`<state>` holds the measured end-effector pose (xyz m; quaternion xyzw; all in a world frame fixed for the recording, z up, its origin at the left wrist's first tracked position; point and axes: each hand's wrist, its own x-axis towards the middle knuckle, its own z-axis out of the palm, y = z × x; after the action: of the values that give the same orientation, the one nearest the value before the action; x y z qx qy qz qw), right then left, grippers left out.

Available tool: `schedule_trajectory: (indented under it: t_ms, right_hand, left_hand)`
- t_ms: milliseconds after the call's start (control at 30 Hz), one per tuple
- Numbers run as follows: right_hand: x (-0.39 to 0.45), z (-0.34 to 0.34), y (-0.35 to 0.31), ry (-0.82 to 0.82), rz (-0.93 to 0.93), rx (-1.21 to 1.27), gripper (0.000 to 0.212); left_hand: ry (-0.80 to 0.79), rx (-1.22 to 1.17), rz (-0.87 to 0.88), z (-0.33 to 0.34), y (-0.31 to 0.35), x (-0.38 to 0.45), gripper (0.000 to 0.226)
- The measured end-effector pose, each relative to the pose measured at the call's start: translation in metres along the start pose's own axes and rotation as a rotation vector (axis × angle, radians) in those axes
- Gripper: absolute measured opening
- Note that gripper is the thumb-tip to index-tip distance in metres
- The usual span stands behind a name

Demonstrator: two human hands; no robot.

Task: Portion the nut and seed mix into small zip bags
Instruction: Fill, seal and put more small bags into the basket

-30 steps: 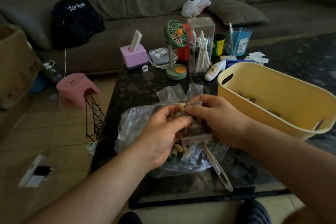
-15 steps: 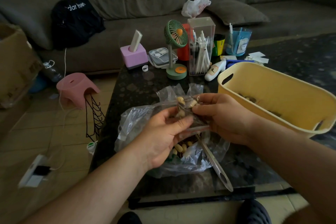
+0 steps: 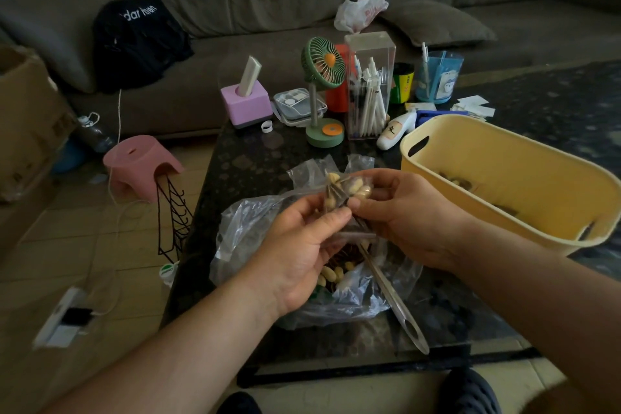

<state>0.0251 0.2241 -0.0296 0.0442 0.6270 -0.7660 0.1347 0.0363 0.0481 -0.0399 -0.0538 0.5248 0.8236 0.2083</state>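
Observation:
A small clear zip bag [image 3: 349, 190] holding pale nuts and dark seeds is held up between both hands above the table. My left hand [image 3: 302, 245] pinches its lower left part with thumb and fingers. From the right, my right hand [image 3: 406, 215] pinches the same bag, thumb in front. Below them lies a large clear plastic bag [image 3: 255, 228] of nut and seed mix, open on the dark table [image 3: 255, 165]. A metal spoon [image 3: 396, 309] sticks out of that bag toward the near edge.
A yellow tub [image 3: 504, 158] with filled bags inside stands at the right. At the table's far end are a green fan [image 3: 324, 64], a clear pen box [image 3: 369, 87], a pink block [image 3: 247, 104] and a blue cup [image 3: 438, 77]. A pink stool [image 3: 141, 161] stands on the floor to the left.
Both hands have lifted the small zip bag up and tilted it, so its nuts now show above the fingers. The large bag and spoon have stayed put.

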Motion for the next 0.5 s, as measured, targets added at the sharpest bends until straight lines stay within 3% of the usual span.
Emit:
schedule_trajectory:
  t_ms: [167,333,500]
  right_hand:
    - [-0.002,0.001,-0.005,-0.067,0.040,0.140,0.041]
    - [-0.008,0.002,-0.009,-0.079,0.024,0.063,0.038]
    - [-0.015,-0.010,-0.026,0.105,-0.135,-0.131,0.028]
  left_hand:
    - [0.021,-0.086,-0.010,0.009,0.002,0.000,0.028]
    - [0.012,-0.084,0.023,0.022,0.002,0.002,0.038]
    - [-0.005,-0.047,0.084,0.042,0.001,0.013,0.053]
